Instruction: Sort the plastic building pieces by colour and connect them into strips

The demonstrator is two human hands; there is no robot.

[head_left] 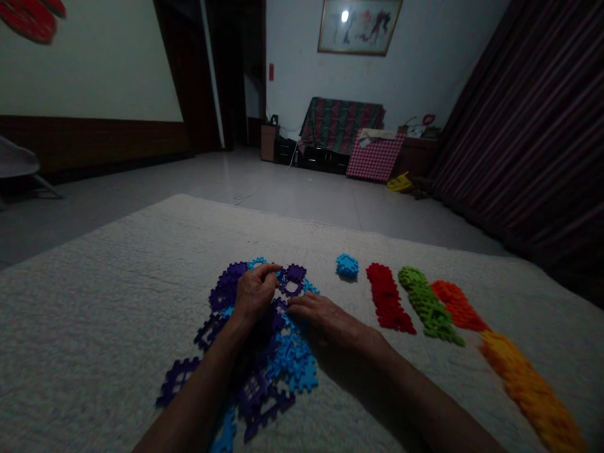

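A loose pile of notched plastic building tiles lies on the pale mat, with purple tiles (255, 387) mostly to the left and light blue tiles (295, 362) to the right. Over the pile's far part is my left hand (257, 290), its index finger pointing right and its other fingers curled; anything they hold is hidden. My right hand (325, 318) reaches in from the right, fingers stretched out and tips at the pile's edge by a purple tile. Its thumb is out of sight. Just beyond the fingertips lies a purple frame tile (291, 287) with an open middle.
Right of the pile lie a small blue stack (347, 266) and rows of red tiles (389, 299), green tiles (430, 305), orange tiles (457, 305) and yellow-orange tiles (533, 390). The mat (104, 302) ends before a tiled floor (217, 182). A dark curtain (528, 132) hangs at right.
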